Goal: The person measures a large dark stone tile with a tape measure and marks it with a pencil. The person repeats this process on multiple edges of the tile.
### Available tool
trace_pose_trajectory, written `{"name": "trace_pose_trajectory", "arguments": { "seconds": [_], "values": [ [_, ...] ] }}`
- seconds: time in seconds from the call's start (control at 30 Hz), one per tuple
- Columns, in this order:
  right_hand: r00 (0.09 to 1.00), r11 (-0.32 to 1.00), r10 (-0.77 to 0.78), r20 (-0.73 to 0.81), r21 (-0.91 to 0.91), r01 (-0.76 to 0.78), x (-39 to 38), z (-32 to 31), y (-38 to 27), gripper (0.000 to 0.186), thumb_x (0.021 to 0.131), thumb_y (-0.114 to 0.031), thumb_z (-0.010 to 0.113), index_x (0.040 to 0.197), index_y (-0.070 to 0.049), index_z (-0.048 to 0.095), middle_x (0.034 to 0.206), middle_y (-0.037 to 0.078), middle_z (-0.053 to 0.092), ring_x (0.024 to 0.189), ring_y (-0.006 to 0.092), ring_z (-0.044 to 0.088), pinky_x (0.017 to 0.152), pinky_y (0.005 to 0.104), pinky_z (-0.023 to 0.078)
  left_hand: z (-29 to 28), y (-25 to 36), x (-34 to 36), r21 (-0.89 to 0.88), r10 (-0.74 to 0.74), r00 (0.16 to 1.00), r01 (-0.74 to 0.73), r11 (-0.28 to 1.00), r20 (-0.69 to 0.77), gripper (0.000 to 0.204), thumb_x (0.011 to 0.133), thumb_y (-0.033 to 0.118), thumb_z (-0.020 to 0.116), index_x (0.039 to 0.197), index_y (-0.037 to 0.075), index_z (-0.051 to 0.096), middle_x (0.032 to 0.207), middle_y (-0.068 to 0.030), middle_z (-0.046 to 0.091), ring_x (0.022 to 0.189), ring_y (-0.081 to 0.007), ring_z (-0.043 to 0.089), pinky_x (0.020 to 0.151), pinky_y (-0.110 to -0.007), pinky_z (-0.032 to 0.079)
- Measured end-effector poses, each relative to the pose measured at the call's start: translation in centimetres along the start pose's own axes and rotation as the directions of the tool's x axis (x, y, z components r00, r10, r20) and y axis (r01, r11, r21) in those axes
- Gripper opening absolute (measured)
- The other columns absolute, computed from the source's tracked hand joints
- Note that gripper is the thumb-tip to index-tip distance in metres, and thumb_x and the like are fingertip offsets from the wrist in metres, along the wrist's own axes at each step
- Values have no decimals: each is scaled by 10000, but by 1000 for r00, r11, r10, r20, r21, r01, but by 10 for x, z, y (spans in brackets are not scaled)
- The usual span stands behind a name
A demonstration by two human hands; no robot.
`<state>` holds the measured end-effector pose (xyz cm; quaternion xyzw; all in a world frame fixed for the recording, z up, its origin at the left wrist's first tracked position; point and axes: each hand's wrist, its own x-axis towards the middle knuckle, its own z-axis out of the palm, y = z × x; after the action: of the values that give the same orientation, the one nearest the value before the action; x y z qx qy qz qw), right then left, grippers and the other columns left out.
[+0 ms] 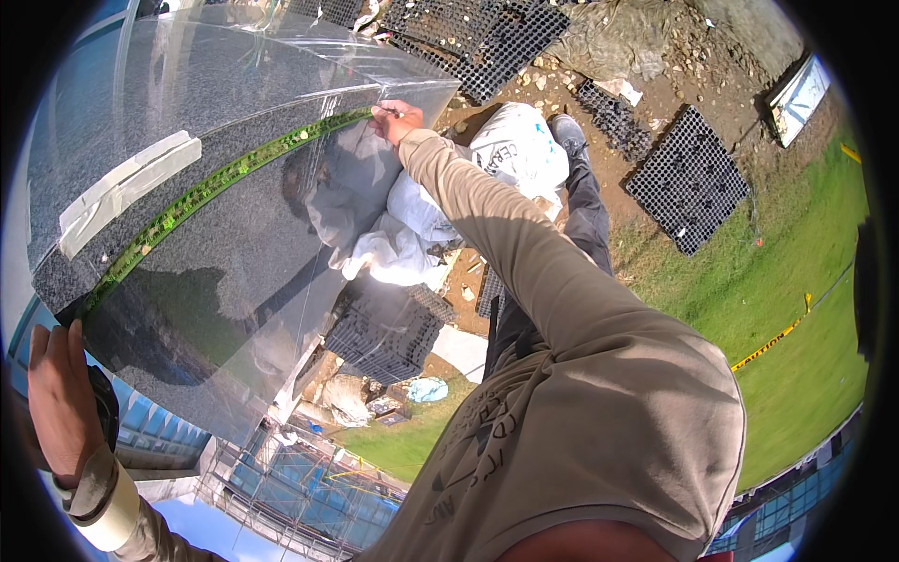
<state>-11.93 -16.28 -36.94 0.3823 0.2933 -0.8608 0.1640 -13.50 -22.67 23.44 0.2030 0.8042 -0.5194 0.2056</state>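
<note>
A bright green tape measure blade [225, 175] stretches in a curve across a polished dark grey stone surface [234, 234]. My right hand [397, 119] pinches the far end of the blade, close to the stone's edge. At the lower left, my left hand [64, 398] is at the blade's other end, its fingertips against the stone's near corner. A black rounded object [103, 403] shows beside that palm, partly hidden; it looks like the tape's case. A pale strip of masking tape [131, 192] is stuck on the stone, beside the blade.
White sacks [520, 150] lie near my shoe [568, 138]. Black perforated trays [688, 178] rest on dirt and stones, with more trays [389, 323] under the stone's edge. Yellow barrier tape [773, 342] crosses the grass [796, 393]. Scaffolding [300, 492] stands lower left.
</note>
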Motion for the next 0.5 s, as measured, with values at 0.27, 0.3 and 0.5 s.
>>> {"name": "trace_pose_trajectory", "arguments": {
  "seconds": [0.27,0.3,0.5],
  "values": [
    [999,998,-48,-23,-38,47,0,0,2,226,858,-61,717,1061,14,652,844,101,696,679,169,676,535,277,513,-9,13,2,-9,-109,992,109,994,-68,150,965,82,511,1029,-23,597,916,-203,523,777,-390,563,637,-430,457],
    [999,998,-35,-39,-53,32,-1,-1,2,222,862,-74,719,1063,2,659,868,100,702,707,168,685,546,265,515,-10,13,2,-7,-125,990,125,992,-65,151,965,83,513,1027,-24,600,919,-203,526,779,-388,566,636,-428,457],
    [995,994,-90,-34,-63,88,0,0,4,227,861,-64,718,1059,22,648,849,102,692,687,163,671,519,262,497,-8,13,6,16,-104,988,107,994,-116,153,963,87,533,1025,-26,615,926,-203,546,769,-384,583,644,-420,468]
  ]
}}
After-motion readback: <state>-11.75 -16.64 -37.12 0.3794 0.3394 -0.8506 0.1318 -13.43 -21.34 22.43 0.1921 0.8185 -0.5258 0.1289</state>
